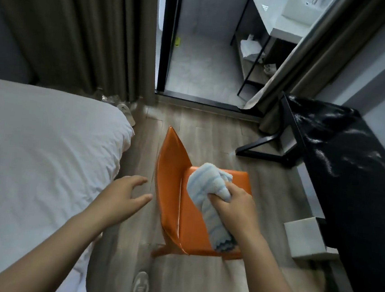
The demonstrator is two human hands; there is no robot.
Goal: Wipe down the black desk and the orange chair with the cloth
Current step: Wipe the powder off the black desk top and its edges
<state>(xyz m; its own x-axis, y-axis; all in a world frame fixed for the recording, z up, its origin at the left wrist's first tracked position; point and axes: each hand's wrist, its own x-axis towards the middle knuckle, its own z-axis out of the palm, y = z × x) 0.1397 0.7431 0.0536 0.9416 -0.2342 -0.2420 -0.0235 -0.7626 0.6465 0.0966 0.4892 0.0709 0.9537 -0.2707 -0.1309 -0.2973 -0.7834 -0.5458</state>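
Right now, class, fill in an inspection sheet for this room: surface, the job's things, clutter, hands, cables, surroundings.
Surface: the black desk on the right shows pale streaks on its glossy top; nothing stands on the part in view.
Job's things: the orange chair stands on the wood floor between bed and desk; the blue-and-white striped cloth is bunched over its seat.
Clutter: a white box beside the desk; a pale slipper by the bed.
Hands: right hand grips the cloth; left hand is open and empty, near the chair back.
Cables: nothing seen.
Surroundings: white bed on the left, brown curtains, a doorway to a tiled room with a shelf unit.
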